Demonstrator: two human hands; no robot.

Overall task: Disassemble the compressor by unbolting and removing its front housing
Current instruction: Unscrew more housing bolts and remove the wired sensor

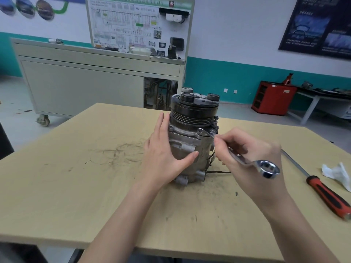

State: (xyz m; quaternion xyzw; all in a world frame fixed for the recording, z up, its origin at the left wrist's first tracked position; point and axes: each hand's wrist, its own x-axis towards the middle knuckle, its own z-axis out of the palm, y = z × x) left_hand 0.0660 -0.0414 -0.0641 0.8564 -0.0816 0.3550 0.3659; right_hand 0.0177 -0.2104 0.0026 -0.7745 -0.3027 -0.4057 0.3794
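The compressor [190, 147] is standing upright on the table [76, 177], a little beyond the table's middle, at twelve o'clock from the person. Its long axis is running vertically: the black grooved pulley [193, 111] is pointing up and the ported end is sitting down on the table. The silver front housing [187, 132] is lying just under the pulley.

The left hand [163, 154] is bracing the compressor from its nine o'clock side. Its fingers are lying straight and together, pointing toward twelve o'clock along the body and the pulley's edge, while the thumb is reaching across the front toward three o'clock and pressing on the casting. The forearm is coming in from six o'clock.

The right hand [247, 152] is sitting at the compressor's three to four o'clock side, its fingers curled round the shank of a wrench [237, 154]. The wrench's long axis is running from ten o'clock to four o'clock: the open end is meeting a bolt [199, 130] on the housing's ear, and the ring end is sticking out free past the hand.

A thin dark wire [218, 172] is trailing from the compressor's base toward three o'clock. Further out, a red and black screwdriver [326, 192] is lying with its handle toward five o'clock, and a crumpled white tissue [336, 172] is lying just beside it.
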